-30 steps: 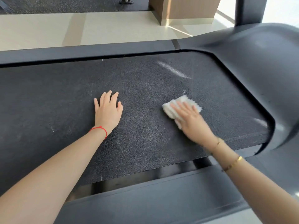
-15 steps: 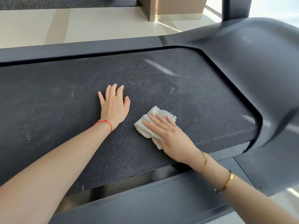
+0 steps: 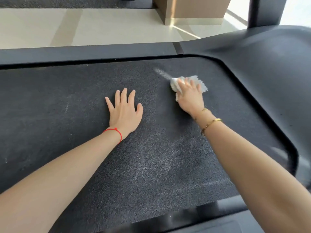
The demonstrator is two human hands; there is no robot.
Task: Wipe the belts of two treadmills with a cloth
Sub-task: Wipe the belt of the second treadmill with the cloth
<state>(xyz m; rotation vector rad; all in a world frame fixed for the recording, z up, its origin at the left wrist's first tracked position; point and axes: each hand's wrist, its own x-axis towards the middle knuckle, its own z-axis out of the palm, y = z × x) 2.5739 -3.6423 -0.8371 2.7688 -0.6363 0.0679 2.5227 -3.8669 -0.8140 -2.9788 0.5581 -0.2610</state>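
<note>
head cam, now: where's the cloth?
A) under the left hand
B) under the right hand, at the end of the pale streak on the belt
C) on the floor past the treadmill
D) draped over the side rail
B: the white cloth lies under the right hand on the belt, meeting the pale streak; the left hand rests flat on bare belt.

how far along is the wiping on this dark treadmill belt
Early on, it seems. Done: a darker patch on the dark textured treadmill belt near the right wrist looks wiped. In hand: the right hand presses the white crumpled cloth at a pale dusty streak; the left hand rests flat on the belt. Left: the streak's far end, grey dust across the belt's left and near parts. No second treadmill's belt is clearly in view.
</note>
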